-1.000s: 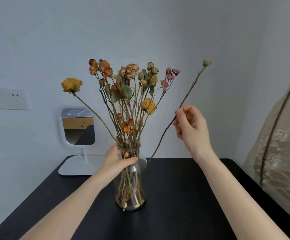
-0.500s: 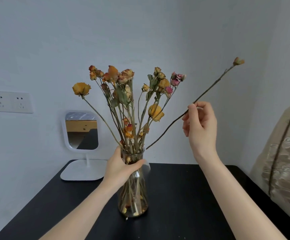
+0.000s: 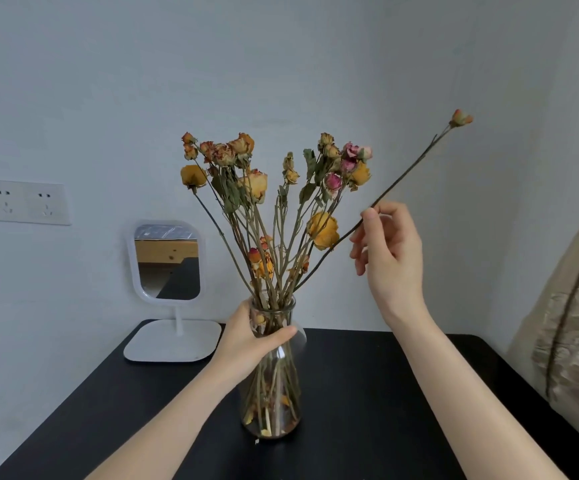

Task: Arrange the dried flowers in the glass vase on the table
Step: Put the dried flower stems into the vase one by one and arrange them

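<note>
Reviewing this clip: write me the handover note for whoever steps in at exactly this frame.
Left hand: grips the neck of the glass vase, which stands upright on the black table.
Right hand: pinches a long stem mid-length. The stem leans far to the right, bud high, with its lower end at the vase mouth.
Done: the main bunch of dried flowers stands in the vase.
Left: probably bring the long stem in among the others, let go, then adjust the spread.
</note>
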### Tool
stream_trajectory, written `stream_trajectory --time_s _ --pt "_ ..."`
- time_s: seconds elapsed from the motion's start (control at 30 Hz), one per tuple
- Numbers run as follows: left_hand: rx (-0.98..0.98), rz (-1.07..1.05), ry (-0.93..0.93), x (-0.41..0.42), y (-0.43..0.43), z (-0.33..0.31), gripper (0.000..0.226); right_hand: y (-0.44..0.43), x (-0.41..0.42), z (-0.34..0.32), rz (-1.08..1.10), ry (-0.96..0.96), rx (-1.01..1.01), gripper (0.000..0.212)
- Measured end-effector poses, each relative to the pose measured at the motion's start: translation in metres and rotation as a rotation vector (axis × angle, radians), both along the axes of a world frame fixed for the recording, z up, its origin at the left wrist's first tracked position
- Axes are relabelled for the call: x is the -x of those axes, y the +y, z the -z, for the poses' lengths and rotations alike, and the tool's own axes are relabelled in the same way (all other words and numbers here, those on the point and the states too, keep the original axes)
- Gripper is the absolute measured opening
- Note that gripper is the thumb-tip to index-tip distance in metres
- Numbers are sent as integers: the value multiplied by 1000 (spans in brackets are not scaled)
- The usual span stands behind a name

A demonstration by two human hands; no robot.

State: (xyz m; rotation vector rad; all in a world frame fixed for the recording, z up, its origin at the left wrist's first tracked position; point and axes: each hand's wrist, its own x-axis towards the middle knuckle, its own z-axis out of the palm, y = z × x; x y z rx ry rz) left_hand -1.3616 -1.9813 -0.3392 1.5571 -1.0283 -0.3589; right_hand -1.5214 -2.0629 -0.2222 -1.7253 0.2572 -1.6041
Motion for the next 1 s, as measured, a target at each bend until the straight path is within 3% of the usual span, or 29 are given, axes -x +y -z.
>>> stream_trajectory --time_s 0.23,0.6,1.0 --pt "-3 -38 43 -2 -3 10 38 1 -10 0 -71 125 41 18" --pt "3 -51 27 -2 -6 13 40 1 -12 10 25 200 111 12" --pt "37 -107 3 3 -10 14 51 -4 -19 8 101 230 45 12"
